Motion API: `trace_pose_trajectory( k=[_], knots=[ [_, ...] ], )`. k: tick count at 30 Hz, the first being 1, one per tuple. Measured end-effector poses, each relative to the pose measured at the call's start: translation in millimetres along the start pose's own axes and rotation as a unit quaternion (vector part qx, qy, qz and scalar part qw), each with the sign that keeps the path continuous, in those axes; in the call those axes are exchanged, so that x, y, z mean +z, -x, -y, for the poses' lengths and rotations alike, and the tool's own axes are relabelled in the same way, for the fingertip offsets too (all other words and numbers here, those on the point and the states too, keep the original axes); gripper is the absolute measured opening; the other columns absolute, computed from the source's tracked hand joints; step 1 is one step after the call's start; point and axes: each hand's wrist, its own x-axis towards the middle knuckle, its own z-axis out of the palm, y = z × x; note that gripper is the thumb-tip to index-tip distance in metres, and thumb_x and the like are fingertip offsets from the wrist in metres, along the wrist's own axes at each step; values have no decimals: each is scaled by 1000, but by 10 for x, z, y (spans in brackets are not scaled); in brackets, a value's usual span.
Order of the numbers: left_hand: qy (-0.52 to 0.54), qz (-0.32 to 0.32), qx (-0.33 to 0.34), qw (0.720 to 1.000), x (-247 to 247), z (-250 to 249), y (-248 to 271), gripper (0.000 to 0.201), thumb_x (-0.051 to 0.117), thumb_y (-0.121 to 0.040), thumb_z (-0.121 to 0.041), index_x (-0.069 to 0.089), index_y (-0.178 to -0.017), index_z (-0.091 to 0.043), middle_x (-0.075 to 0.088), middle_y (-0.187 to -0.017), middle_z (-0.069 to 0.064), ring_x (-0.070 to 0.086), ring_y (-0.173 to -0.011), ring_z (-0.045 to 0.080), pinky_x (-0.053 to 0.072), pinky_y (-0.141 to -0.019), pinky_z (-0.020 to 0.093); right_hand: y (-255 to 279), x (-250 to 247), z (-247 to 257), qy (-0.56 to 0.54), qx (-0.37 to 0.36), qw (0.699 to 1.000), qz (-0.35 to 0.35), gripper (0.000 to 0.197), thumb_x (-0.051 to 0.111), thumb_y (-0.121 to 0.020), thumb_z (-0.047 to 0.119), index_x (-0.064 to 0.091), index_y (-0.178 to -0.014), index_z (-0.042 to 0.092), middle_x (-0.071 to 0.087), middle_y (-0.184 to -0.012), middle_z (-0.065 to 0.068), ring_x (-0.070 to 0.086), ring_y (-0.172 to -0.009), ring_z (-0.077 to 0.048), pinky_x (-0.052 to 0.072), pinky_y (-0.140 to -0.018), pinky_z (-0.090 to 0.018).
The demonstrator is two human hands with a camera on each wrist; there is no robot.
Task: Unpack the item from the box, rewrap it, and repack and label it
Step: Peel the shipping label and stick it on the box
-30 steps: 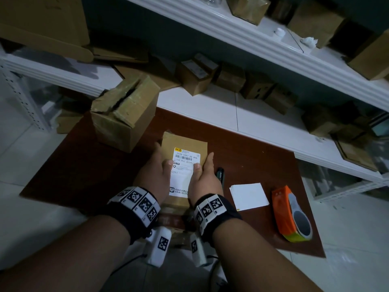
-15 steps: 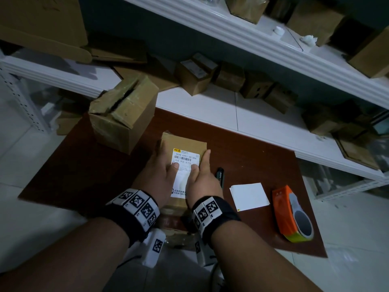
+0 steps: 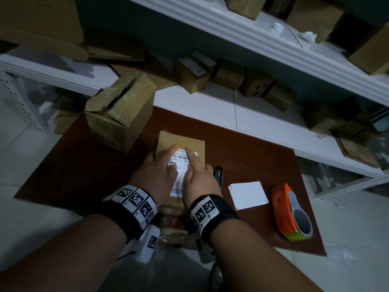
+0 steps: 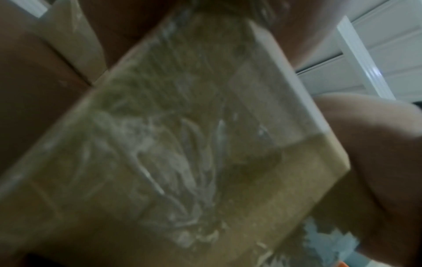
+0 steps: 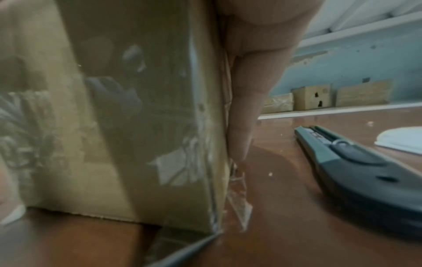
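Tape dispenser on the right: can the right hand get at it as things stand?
Probably yes. The tape dispenser stands in the open at the table's right edge; only flat white sheets and a utility knife lie between. The right hand must first lift off the label.

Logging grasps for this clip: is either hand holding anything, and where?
Nothing is gripped. Both hands, left and right, press straight fingers on the label atop the box.
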Motion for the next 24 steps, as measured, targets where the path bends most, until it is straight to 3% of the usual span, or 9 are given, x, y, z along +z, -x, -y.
trace_pose_trajectory(
  k=[3,8,10,13,16,18,20,24],
  knots=[
    [-14,-3,-8,1000,-10,-20,3,63,36,-102,-41,5,-157,-43,29,-157,12,54,-118,31,43,-81,33,-16,3,-5,8,13,1000,1,53,19,-103,44,2,-152,53,38,-149,-11,65,-93,-28,55,-84,-43],
    [91,-22,-12,995,-56,-48,41,76,46,-101,-36,-4,-158,-35,38,-155,9,55,-122,33,45,-98,39,-7,-21,7,2,27,1000,7,56,19,-104,45,-5,-155,46,41,-146,-8,63,-92,-26,54,-81,-40],
    [170,-23,-66,983,-58,-59,62,71,47,-103,-35,6,-159,-22,42,-151,13,52,-126,34,40,-96,35,-4,-29,4,-8,24,1000,7,56,18,-104,45,-5,-154,48,43,-143,-7,61,-87,-23,52,-78,-37],
    [271,-39,-97,957,-109,-42,74,44,45,-104,-28,40,-145,-13,53,-137,12,51,-128,33,37,-91,30,-11,-37,-20,-36,30,999,11,57,21,-103,48,-4,-154,49,46,-143,-5,61,-91,-21,50,-77,-33],
    [201,-11,-88,976,-256,-4,48,37,38,-107,-16,51,-138,-2,48,-145,17,43,-137,30,32,-99,25,7,-113,-58,-120,75,990,4,65,30,-100,55,-5,-154,48,53,-141,-3,65,-102,-25,56,-87,-41],
    [158,-1,-106,982,-345,28,41,42,30,-108,-10,42,-147,0,36,-156,20,34,-144,31,25,-109,25,54,-191,-91,-159,104,982,-10,63,33,-102,53,2,-156,45,46,-151,-4,56,-124,-28,47,-103,-41],
    [117,9,-118,986,-378,85,43,45,27,-107,-6,36,-151,-3,32,-158,21,33,-145,32,24,-112,28,114,-256,-150,-180,112,976,-42,60,36,-103,48,12,-158,39,38,-157,-4,44,-139,-26,38,-112,-39],
    [102,21,-155,982,-318,166,39,40,29,-105,-3,47,-140,2,50,-143,25,48,-131,35,36,-103,34,275,-253,-227,-215,139,964,-70,51,46,-102,40,39,-151,30,48,-149,-1,49,-134,-23,40,-112,-39]
  ],
)
